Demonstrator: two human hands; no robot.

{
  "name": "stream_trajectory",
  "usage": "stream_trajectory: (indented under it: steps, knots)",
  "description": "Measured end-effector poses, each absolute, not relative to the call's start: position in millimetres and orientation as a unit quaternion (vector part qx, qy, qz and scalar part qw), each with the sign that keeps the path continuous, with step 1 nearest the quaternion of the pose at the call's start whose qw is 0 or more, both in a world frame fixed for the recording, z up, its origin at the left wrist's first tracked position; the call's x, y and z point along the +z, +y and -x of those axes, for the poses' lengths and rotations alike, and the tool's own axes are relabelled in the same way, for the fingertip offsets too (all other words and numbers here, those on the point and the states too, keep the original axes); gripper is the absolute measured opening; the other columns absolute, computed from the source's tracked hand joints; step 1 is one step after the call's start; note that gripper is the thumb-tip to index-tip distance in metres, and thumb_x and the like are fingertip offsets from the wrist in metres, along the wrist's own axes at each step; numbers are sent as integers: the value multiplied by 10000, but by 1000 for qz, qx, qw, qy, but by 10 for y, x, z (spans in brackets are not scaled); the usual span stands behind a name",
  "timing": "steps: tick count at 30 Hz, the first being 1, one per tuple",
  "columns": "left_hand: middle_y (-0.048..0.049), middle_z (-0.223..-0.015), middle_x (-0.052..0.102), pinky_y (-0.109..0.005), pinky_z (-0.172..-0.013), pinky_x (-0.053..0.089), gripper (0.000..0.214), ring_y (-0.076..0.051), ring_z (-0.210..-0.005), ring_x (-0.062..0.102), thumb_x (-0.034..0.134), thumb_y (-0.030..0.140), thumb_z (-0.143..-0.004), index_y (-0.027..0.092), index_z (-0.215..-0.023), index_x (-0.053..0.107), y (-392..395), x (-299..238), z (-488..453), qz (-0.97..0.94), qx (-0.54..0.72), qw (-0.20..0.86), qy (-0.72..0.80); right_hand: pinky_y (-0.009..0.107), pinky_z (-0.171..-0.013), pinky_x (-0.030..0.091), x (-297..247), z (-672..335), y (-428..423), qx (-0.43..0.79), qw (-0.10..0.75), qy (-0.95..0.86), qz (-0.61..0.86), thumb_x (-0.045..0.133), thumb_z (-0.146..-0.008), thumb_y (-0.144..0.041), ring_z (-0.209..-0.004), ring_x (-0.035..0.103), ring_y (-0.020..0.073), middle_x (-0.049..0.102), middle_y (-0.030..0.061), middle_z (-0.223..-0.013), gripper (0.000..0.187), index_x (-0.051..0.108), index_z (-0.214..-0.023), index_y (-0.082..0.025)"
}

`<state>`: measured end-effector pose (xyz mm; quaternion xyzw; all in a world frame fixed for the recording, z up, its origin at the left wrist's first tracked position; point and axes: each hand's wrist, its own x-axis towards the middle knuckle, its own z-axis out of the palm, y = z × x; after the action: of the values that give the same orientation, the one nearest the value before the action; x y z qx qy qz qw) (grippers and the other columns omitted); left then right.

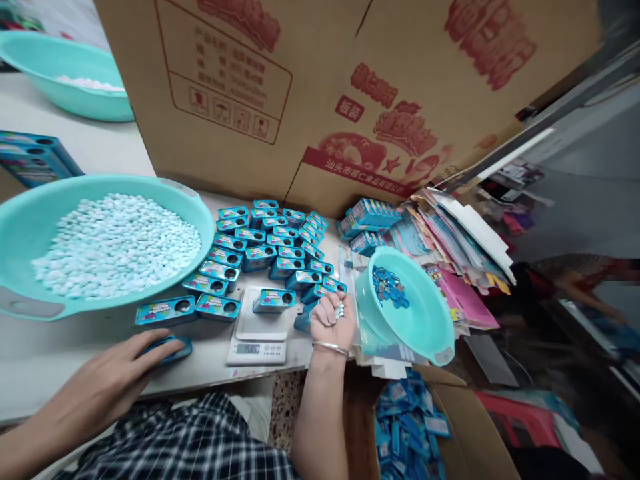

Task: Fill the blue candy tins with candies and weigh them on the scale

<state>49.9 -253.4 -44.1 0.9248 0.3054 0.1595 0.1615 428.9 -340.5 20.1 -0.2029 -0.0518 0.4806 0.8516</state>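
Note:
My left hand (133,360) is closed round a small blue tin (181,349) at the front of the table, its fingers over the top. Palm up, my right hand (331,321) has its fingers curled over a few small white candies (341,309). Between the hands is a white digital scale (261,333) with digits on its display. One blue tin (275,300) with a dark round opening stands on the scale. At the left, a large turquoise basin (197,267) holds a heap of pale candies (120,247).
Several blue tins (260,253) stand in rows behind the scale. On the right, a turquoise bowl (425,310) contains round blue and silver caps. A large cardboard box (310,113) walls off the back. Below the table's right edge sits an open carton (460,427) of blue tins.

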Motion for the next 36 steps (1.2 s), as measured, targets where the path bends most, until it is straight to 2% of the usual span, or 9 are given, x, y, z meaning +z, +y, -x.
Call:
stream_trajectory:
  steps: [6,10,13,16,19,23,26,31,36]
  knots:
    - [-75,-1263,650,-336,-843,565,564,-244,-1053,669,446,148,-836,369,-1343,558,-2542,-527,-630,-958,134,90,236,142,-353,259,235,-4269,-3308,480,847,-66,217,541,-906,-252,-387,254,31,411,-96,-608,117,516,-807,-196]
    - [-63,-1419,535,-354,-934,537,579,-261,-1183,599,514,338,-893,339,-1461,402,-2564,-153,-860,-949,167,122,239,141,-357,278,216,-4286,-3264,479,847,-55,223,553,-893,-259,-388,289,35,423,-98,-595,126,506,-791,-202]
    - [-86,-1469,478,-365,-1005,493,673,-271,-1264,533,552,434,-896,269,-1502,311,-2505,176,-1294,-935,184,161,255,143,-425,389,190,-4281,-3215,462,853,1,243,587,-860,-266,-450,428,45,475,-85,-592,167,496,-735,-204]
    - [-133,-1459,484,-420,-1050,450,698,-301,-1304,491,610,390,-856,199,-1471,343,-2364,327,-1887,-946,146,173,232,225,-580,534,175,-4262,-3184,418,858,46,294,582,-853,-270,-572,573,79,562,-61,-620,190,506,-689,-212]
    - [-196,-1438,486,-468,-1051,429,704,-341,-1306,482,656,288,-775,130,-1412,402,-2230,279,-2389,-957,84,172,216,331,-723,583,163,-4237,-3205,382,861,45,334,582,-847,-284,-659,648,111,633,-47,-649,202,526,-663,-221]
    - [-111,-1181,638,-374,-905,505,466,-259,-1082,622,545,126,-733,175,-1196,552,-2152,165,-2649,-949,74,223,208,394,-841,573,142,-4172,-3255,364,871,90,319,612,-828,-333,-773,706,138,698,-29,-693,206,554,-663,-227]
    - [-67,-1072,629,-331,-865,496,426,-223,-1017,607,519,91,-715,196,-1123,582,-2143,259,-2647,-943,152,229,188,385,-857,569,130,-4087,-3227,365,870,167,287,582,-856,-354,-816,719,144,723,-10,-722,224,569,-674,-224]
    - [-76,-1038,630,-367,-853,436,394,-231,-983,555,472,71,-835,211,-1179,604,-2165,635,-2692,-961,254,77,83,322,-716,577,96,-3928,-3050,422,832,249,258,538,-894,-343,-740,700,142,722,3,-720,239,580,-699,-211]
    - [-89,-972,629,-368,-788,412,336,-238,-943,543,432,76,-907,203,-1142,635,-2182,864,-2825,-974,221,-55,9,300,-659,569,90,-3840,-2896,453,818,254,246,524,-908,-358,-679,666,142,687,-14,-665,243,608,-741,-203]
